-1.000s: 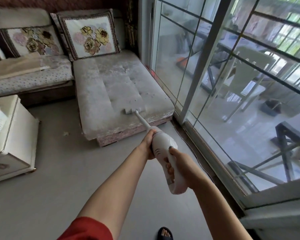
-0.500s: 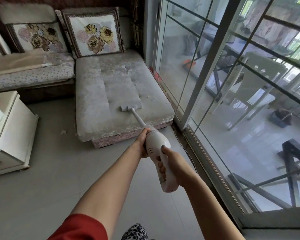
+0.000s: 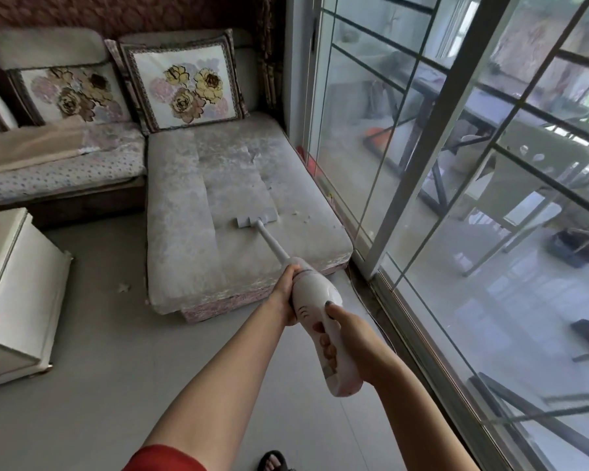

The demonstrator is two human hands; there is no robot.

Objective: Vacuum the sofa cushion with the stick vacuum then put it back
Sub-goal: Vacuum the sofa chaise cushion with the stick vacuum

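Items counted: one white stick vacuum (image 3: 315, 314), one pale grey velvet sofa cushion (image 3: 198, 239) lying at centre frame, two square floral pillows (image 3: 187, 85) standing against the backrest at upper left, one white cabinet (image 3: 21, 294) at the left edge, one glass sliding door (image 3: 439, 147) filling the right side, and two hands. The vacuum is running diagonally from lower centre up onto the cushion. Its flat grey nozzle (image 3: 256, 220) is resting on the cushion's middle, with small pale scraps (image 3: 301, 215) lying just to its right. The left hand (image 3: 286, 294) is gripping the neck where the tube meets the body, fingers wrapped round it. The right hand (image 3: 351, 338), lower in the frame, is clasping the handle with the thumb lying on top. Against half a second ago, the nozzle is sitting farther from the cushion's front edge, both hands are keeping the same hold, and a sandalled foot (image 3: 272, 460) is showing at bottom centre where a patterned knee was.
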